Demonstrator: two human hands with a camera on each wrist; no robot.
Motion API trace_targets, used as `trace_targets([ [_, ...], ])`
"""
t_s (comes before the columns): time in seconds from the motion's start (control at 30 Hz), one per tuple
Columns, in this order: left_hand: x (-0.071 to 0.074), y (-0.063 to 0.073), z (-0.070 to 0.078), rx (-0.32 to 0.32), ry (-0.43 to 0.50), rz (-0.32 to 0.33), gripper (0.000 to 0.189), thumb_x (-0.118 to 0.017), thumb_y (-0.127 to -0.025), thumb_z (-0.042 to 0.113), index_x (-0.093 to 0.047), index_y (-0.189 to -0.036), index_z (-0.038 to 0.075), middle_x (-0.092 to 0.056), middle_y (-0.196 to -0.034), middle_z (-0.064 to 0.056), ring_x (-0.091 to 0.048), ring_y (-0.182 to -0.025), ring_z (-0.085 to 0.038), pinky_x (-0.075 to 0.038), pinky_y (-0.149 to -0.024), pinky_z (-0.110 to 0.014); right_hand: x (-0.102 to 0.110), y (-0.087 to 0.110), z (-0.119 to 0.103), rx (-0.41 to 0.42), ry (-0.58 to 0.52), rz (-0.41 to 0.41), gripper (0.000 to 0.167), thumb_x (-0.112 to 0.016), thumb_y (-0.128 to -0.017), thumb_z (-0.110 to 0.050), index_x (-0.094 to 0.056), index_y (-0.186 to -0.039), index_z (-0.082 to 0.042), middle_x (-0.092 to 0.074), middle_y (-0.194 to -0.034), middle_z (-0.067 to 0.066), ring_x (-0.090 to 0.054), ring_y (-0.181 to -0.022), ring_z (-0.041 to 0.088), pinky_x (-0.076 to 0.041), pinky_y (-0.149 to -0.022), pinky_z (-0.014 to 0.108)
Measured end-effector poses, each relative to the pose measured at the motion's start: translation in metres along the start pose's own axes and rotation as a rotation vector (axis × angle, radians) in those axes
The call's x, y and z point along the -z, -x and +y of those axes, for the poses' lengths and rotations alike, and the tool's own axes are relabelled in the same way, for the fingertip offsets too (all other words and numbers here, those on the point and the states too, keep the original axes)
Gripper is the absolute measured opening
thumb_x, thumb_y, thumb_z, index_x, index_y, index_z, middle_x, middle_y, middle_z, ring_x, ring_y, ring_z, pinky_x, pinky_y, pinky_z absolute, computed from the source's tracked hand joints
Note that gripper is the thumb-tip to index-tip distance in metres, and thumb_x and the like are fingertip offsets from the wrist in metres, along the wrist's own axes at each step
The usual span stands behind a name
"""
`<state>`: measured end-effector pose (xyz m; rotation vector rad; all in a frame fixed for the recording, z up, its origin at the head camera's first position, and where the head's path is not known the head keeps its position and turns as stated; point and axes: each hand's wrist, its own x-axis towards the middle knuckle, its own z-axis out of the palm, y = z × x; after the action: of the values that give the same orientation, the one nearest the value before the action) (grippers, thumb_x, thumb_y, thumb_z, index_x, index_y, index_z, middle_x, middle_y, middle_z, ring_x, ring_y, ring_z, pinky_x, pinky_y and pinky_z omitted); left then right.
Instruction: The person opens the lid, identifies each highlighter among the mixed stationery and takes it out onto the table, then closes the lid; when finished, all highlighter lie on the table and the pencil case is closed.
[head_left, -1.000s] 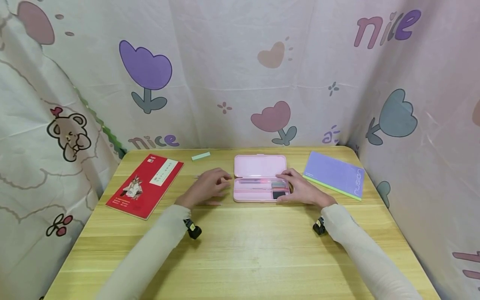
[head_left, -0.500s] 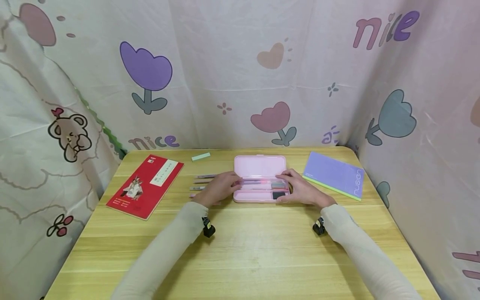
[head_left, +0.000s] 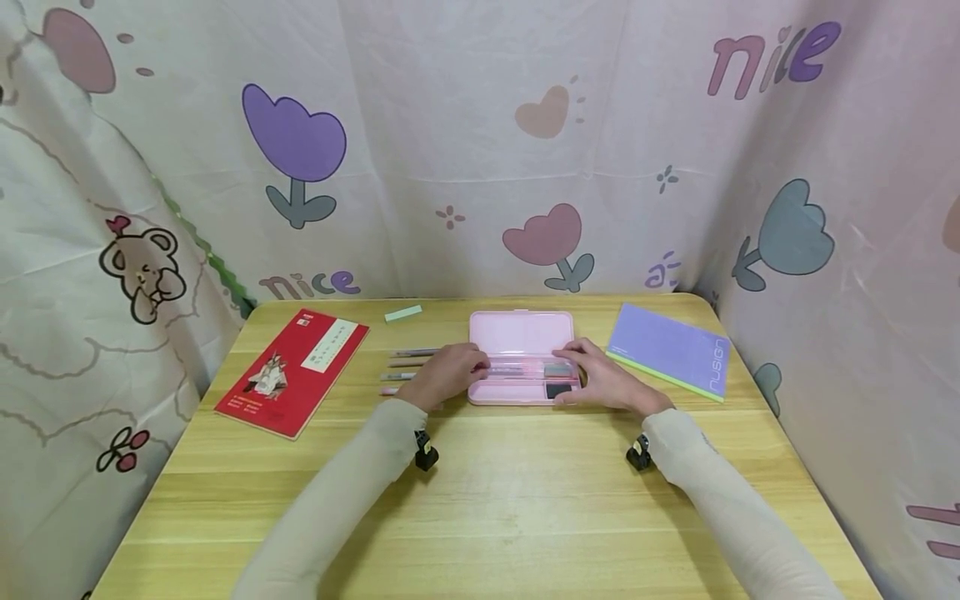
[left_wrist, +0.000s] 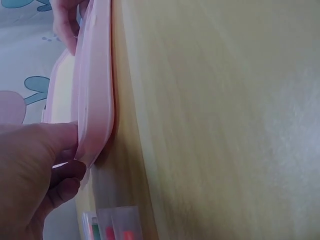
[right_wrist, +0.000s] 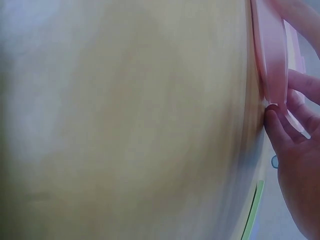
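Note:
A pink pencil case (head_left: 521, 333) lies open mid-table, its lid folded back. My right hand (head_left: 609, 379) grips the case's right end, thumb at the front and fingers at the back; the right wrist view shows the thumb (right_wrist: 277, 127) against its corner. At the left end, my left hand (head_left: 447, 373) has its curled fingertips in the rear compartment, pinching the end of a slim pale pen (head_left: 507, 371). The left wrist view shows those fingers (left_wrist: 65, 137) over the case wall, their tips hidden. A greenish block (head_left: 558, 371) and a dark block (head_left: 558, 389) sit in the case.
Several pens (head_left: 412, 353) lie left of the case, partly under my left hand. Farther left is a red booklet (head_left: 292, 379), with a pale green bar (head_left: 403, 313) behind the pens. A purple notebook (head_left: 671, 350) lies right. A printed curtain (head_left: 420, 125) closes off the back.
My left hand has moved right, from beside the case to its left end, fingers now inside, uncovering the pens on the table. My right hand stays on the case.

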<state>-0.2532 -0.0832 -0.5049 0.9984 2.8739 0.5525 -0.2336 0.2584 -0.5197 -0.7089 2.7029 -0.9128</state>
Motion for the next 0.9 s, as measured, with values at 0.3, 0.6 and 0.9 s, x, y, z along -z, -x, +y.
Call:
trace_targets([
  [0.3,0.017,0.022,-0.011,0.067,0.104,0.091,0.016,-0.074,-0.107,0.023,-0.079,-0.12,0.015,-0.074,-0.116,0.001,-0.065,-0.097,-0.015,-0.06,-0.09,-0.034,0.0,-0.001,0.002,0.01,0.013,0.007,0.103,-0.09,-0.083,-0.062,-0.047,-0.165,-0.017,-0.043,-0.158,0.009,-0.048,-0.14,0.03,-0.043,-0.119,0.059],
  [0.6,0.042,0.076,-0.034,0.065,0.095,0.136,0.02,-0.082,-0.1,0.017,-0.078,-0.119,0.016,-0.073,-0.109,0.002,-0.064,-0.091,-0.013,-0.06,-0.084,-0.034,0.0,-0.001,0.003,0.002,0.018,0.004,0.103,-0.09,-0.083,-0.062,-0.047,-0.165,-0.017,-0.043,-0.159,0.01,-0.047,-0.143,0.031,-0.042,-0.122,0.06],
  [0.9,0.049,0.127,-0.055,0.089,0.077,0.13,0.026,-0.085,-0.097,0.018,-0.079,-0.122,0.017,-0.074,-0.111,0.002,-0.062,-0.089,-0.011,-0.06,-0.081,-0.031,0.0,-0.003,0.003,-0.001,0.015,-0.003,0.104,-0.091,-0.083,-0.061,-0.047,-0.166,-0.016,-0.042,-0.16,0.011,-0.046,-0.145,0.032,-0.041,-0.124,0.059],
])
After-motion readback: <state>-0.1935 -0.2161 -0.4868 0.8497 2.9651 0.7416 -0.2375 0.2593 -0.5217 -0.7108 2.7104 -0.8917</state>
